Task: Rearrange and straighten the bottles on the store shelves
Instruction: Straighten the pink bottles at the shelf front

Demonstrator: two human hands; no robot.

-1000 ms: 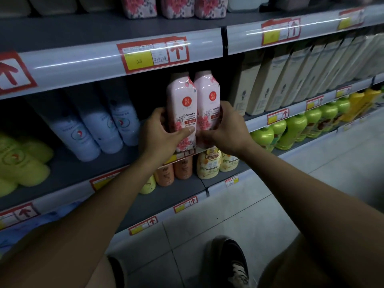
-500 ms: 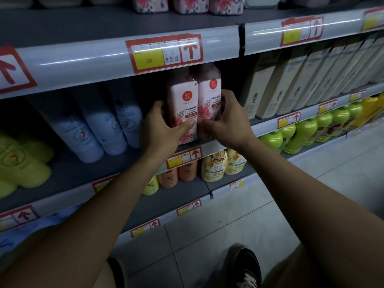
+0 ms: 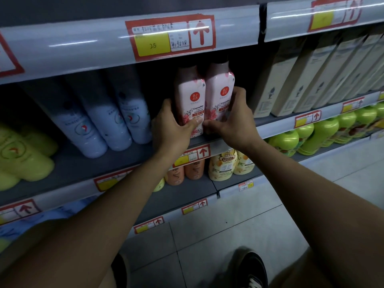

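Note:
Two pink floral bottles stand side by side and upright on the middle shelf [image 3: 68,163]. My left hand [image 3: 172,126] grips the left pink bottle [image 3: 190,98] low on its side, thumb across the front label. My right hand [image 3: 232,121] wraps the right pink bottle [image 3: 220,88] from the right, fingers curled round its lower part. The two bottles touch each other. Their dark caps reach up into the shadow under the shelf above.
Pale blue bottles [image 3: 108,119] lean in a row left of the pink pair, yellow-green bottles [image 3: 18,154] further left. Beige boxes [image 3: 295,80] fill the shelf to the right. Orange and cream bottles [image 3: 222,165] and green bottles [image 3: 324,132] stand one shelf lower. A tiled floor lies below.
Both hands have pushed the two pink bottles back from the shelf's front edge onto the shelf, deeper under the upper shelf. The grip on both stays the same.

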